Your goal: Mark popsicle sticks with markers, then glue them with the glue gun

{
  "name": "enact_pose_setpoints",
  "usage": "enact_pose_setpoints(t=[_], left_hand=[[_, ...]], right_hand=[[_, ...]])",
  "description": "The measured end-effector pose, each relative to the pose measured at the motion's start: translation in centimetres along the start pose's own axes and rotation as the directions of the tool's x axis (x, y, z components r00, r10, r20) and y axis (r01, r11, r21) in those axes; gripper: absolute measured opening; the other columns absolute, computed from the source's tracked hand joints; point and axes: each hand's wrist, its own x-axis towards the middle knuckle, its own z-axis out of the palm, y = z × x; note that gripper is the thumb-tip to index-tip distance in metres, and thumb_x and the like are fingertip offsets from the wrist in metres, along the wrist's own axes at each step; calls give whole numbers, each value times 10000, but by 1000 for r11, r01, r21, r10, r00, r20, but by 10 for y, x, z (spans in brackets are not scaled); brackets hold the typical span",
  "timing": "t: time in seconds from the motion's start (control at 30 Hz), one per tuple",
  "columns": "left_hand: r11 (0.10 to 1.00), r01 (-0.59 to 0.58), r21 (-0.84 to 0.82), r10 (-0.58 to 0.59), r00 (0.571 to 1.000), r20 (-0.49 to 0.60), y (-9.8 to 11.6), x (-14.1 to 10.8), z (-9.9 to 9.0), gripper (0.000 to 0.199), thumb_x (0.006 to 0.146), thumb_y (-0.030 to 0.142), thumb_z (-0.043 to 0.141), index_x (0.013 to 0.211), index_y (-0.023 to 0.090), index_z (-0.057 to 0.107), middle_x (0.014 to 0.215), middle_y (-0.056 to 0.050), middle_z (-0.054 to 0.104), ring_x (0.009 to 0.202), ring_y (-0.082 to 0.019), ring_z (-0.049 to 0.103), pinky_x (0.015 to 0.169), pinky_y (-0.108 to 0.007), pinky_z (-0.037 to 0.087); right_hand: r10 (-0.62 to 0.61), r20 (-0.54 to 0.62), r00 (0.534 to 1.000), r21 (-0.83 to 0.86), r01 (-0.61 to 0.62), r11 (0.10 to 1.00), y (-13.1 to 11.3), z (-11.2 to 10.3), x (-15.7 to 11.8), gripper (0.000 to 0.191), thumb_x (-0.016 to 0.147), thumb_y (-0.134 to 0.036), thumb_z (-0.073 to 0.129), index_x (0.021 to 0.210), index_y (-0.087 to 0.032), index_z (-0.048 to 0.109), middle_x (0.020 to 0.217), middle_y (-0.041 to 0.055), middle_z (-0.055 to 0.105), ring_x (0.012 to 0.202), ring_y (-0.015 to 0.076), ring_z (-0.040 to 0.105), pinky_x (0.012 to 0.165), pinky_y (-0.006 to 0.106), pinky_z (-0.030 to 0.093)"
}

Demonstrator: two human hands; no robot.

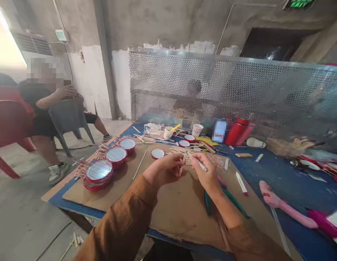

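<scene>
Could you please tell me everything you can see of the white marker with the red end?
The white marker is a slim, straight tube, apparently plastic, with small dark print along its side and a red end pointing towards the wearer. It lies flat, slanted, on the brown board near its right edge. No hand touches it.

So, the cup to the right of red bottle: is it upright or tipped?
Tipped: the cup lies sideways on the tabletop.

Workshop with cluttered craft table
</scene>
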Motion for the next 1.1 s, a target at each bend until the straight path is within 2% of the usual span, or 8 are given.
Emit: enact_pose_setpoints(t=[0.2,0.37,0.87,1.1], left_hand=[[999,22,-33,-21,999,38,-1,4,-1,306,846,446,657,872,186,497,580,19,609,477,-135,591,500,-246,474],[999,37,-26,-36,999,41,0,5,-2,273,855,400,668,881,180,508,589,29,607,477,-107,577,509,-220,464],[998,68,11,-68,997,27,4,3,-1,226,875,349,647,893,178,500,593,31,619,473,-108,591,513,-217,478],[996,76,46,-77,997,19,3,3,-1,196,889,346,601,890,180,498,565,22,625,475,-120,602,510,-217,496]], right_hand=[[-20,-21,1000,7,20,1000,-2,2,1,250,861,-453,587,915,-216,648,793,31,718,659,180,654,651,299,512],[-50,3,999,29,49,998,-3,2,0,221,868,-432,587,900,-219,636,758,25,702,673,186,661,667,306,522],[-21,5,1000,34,21,999,-2,6,0,259,865,-459,578,938,-216,630,785,29,699,662,182,648,655,312,519],[9,-38,999,31,-8,999,-3,4,0,260,845,-464,599,908,-215,639,745,20,685,664,180,644,687,319,521]])
